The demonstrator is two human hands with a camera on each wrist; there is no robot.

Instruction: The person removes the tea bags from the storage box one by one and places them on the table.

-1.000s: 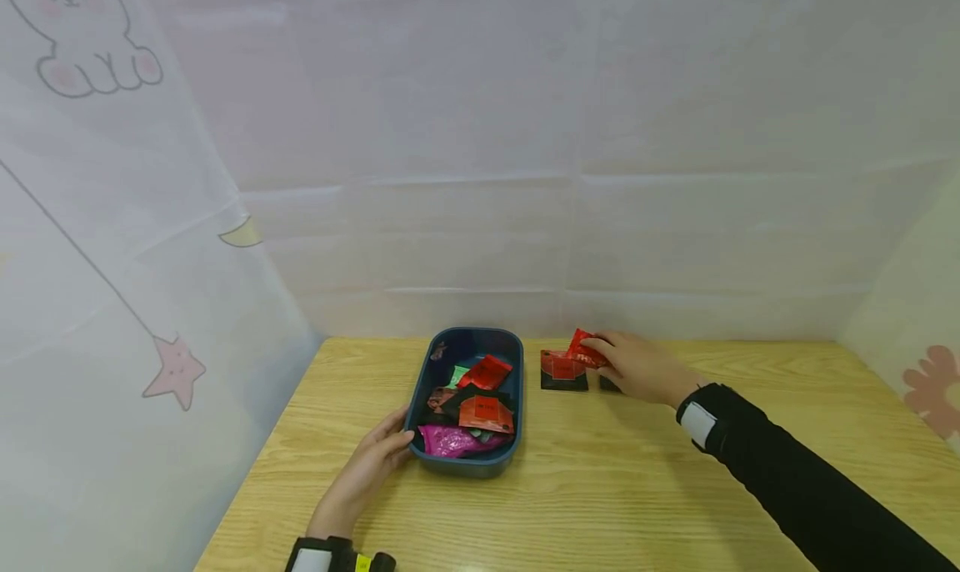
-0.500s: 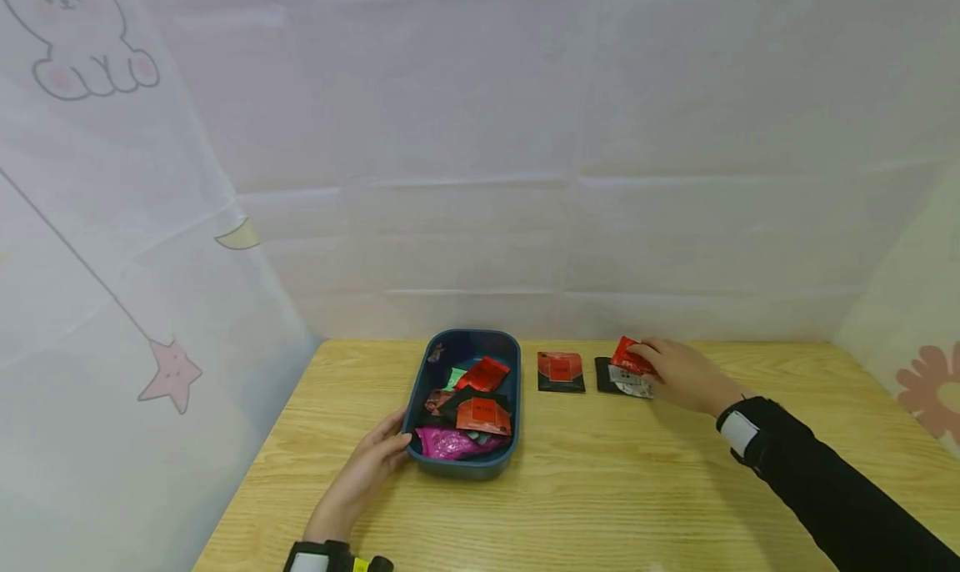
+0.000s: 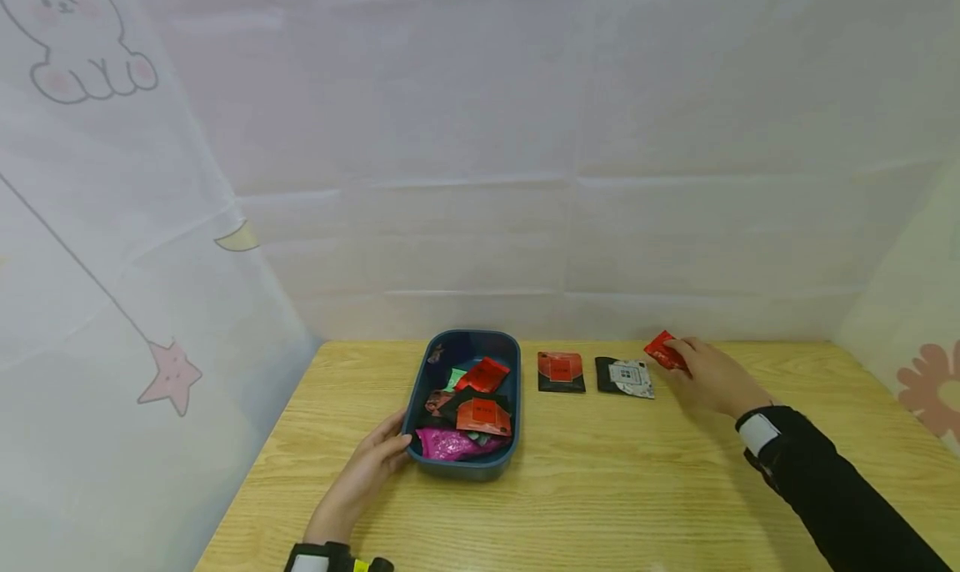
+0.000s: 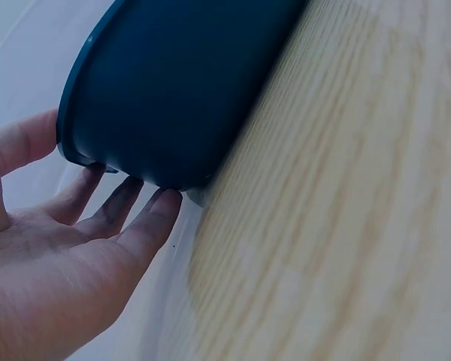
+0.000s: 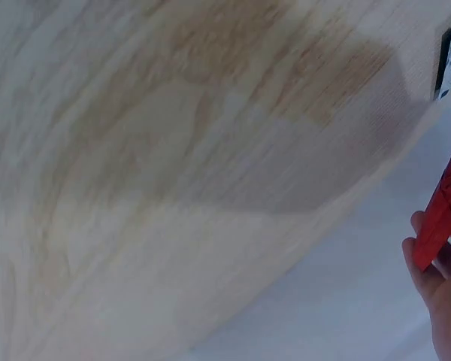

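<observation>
The right hand (image 3: pixel 716 378), pinching a red packet (image 3: pixel 663 350), has moved past the black-and-white packet (image 3: pixel 628 377), uncovering it and apparently extending the row along the desk (image 3: pixel 585 489). The left hand (image 3: pixel 369 462) grips the blue container (image 3: pixel 461 470).

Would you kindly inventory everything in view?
Container: one, dark blue, on table.
Table: one, light wood, under container.
Red packets: two, red, container and right hand.
Red-black packets: two clear, red-black, table and container.
Black-white packet: one, black-white, table.
Pink packet: one, bright pink, container.
Green packet: at least one, green, container.
Dark packet: one visible, brownish, container.
Backdrop: count unclear, pale, around table.
Cartoons: four clear, mostly pink, backdrop.
Wristbands: two, black, behind each hand.
Sleeve: one, black, lower right.
Left hand: one, bare, container corner.
Right hand: one, bare, holding red packet.
</observation>
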